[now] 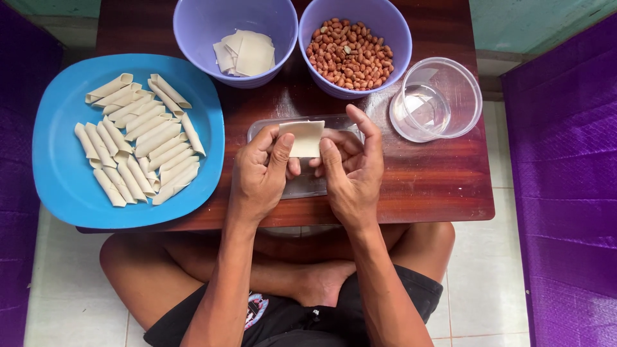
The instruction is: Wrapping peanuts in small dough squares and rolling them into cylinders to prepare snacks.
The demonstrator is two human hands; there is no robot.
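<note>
My left hand (pixel 260 177) and my right hand (pixel 350 170) together hold a small square pale dough wrapper (pixel 302 137) just above a clear plastic lid (pixel 308 183) on the dark wooden table (pixel 437 186). Thumbs and forefingers of both hands pinch the wrapper's lower edge. On the left lies a blue plate (pixel 58 160) with several rolled wrappers (pixel 138 141). One purple bowl (pixel 212 29) at the back holds flat wrappers (pixel 245 53). A second purple bowl (pixel 392 32) holds peanuts (pixel 349 53).
A clear plastic cup (pixel 437 97) with a little water stands at the right of the table. Purple woven surfaces (pixel 565 180) flank both sides. My crossed legs (pixel 302 276) lie under the table's near edge on a pale tiled floor.
</note>
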